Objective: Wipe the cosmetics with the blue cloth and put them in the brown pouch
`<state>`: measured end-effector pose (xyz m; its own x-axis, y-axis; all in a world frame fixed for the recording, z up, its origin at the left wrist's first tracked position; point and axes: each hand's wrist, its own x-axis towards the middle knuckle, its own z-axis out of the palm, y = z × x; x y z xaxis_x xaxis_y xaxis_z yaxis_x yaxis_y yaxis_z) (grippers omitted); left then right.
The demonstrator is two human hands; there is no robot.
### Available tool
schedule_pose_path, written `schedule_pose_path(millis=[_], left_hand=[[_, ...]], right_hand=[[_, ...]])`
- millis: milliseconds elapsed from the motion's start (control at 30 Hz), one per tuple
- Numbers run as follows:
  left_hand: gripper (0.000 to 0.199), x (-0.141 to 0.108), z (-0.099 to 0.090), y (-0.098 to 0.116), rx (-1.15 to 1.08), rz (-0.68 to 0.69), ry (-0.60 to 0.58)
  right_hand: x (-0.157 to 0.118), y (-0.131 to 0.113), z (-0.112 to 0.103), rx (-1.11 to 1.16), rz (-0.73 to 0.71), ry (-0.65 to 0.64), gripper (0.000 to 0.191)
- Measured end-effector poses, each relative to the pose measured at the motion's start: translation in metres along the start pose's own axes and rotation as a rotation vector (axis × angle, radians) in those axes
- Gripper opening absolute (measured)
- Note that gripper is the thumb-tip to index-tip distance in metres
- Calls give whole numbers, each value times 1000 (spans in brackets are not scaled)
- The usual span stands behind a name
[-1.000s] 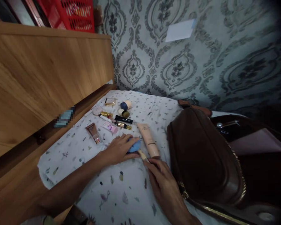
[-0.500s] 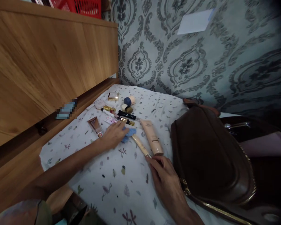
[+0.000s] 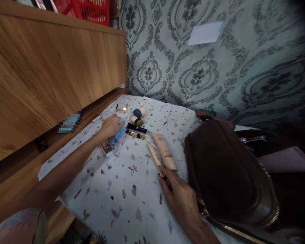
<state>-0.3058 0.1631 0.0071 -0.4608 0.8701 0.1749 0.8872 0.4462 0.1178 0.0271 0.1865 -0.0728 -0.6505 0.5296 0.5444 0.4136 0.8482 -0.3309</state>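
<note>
My left hand (image 3: 109,126) is closed around a crumpled blue cloth (image 3: 118,133) at the left side of the patterned sheet. A brown squeeze tube (image 3: 106,146) lies partly hidden beneath that wrist. My right hand (image 3: 179,193) pinches the near end of a slim cream-coloured tube (image 3: 154,155). Right beside it rests a larger beige squeeze tube (image 3: 164,152). Between the hands and further back are a black stick-shaped cosmetic tube (image 3: 136,128) and a gold-and-black tube (image 3: 137,135).
A small gold-edged case (image 3: 122,107) and several small rounded cosmetics (image 3: 139,112) lie towards the back. On the right stands a brown leather bag (image 3: 218,169) with a gold zip. Wooden furniture (image 3: 58,64) borders the left; patterned wallpaper (image 3: 200,74) rises behind.
My left hand has moved left and slightly back with the blue cloth, now covering small items there. My right hand stays near the slim tube, which has shifted slightly.
</note>
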Motion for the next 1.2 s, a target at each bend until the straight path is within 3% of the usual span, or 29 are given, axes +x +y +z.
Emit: schedule_pose_path(millis=[300, 400, 533, 767, 1033, 1200], left_hand=[[37, 120, 44, -42, -96, -295, 139], [38, 148, 53, -51, -118, -260, 158], [35, 170, 59, -61, -126, -149, 94], [35, 179, 57, -75, -78, -47, 53], [49, 154, 61, -75, -135, -39, 165], [32, 136, 58, -71, -205, -13, 222]], right_hand=[[4, -4, -7, 56, 21, -4, 30], [3, -3, -6, 56, 23, 7, 30], [3, -2, -5, 71, -23, 25, 31], [4, -1, -6, 79, -45, 35, 31], [1, 2, -5, 107, -28, 8, 29], [1, 2, -4, 120, 6, -20, 30]])
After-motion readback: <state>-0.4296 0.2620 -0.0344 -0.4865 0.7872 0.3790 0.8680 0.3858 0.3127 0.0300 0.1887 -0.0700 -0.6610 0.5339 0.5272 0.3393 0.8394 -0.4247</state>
